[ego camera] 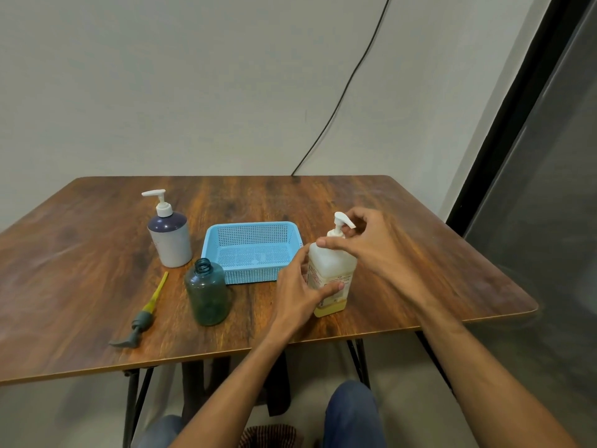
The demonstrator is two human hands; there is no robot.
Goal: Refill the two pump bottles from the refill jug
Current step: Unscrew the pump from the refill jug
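1. Your knees (352, 412), in blue trousers, sit under the near edge of a wood-grain laminate table (80, 286) with rounded corners.
2. Near the front left of the table lies a loose pump (142, 320): a grey-green head and collar with a yellow dip tube pointing away from you.
3. Just right of it stands a translucent dark-green plastic bottle (206, 292), round-shouldered, its threaded neck uncapped.
4. The refill jug (336, 263) stands upright at the front right of the table: a squarish, milky-translucent plastic body with a shallow layer of yellow liquid at the bottom. Its label carries small print that cannot be read.
5. Your left hand (298, 292) grips the jug's body, fingers wrapped across the label.
6. Your right hand (365, 244) is closed round the collar at the jug's neck, thumb stretched across the shoulder, just below the white pump head (339, 221).
7. Behind the green bottle and just beside the jug sits a light-blue perforated plastic basket (248, 276), rectangular.
8. Farther left stands a cylindrical white pump bottle (171, 240) with a dark purple shoulder and a white pump fitted.
9. A black cable (342, 92) runs down the pale wall to the table's far edge.
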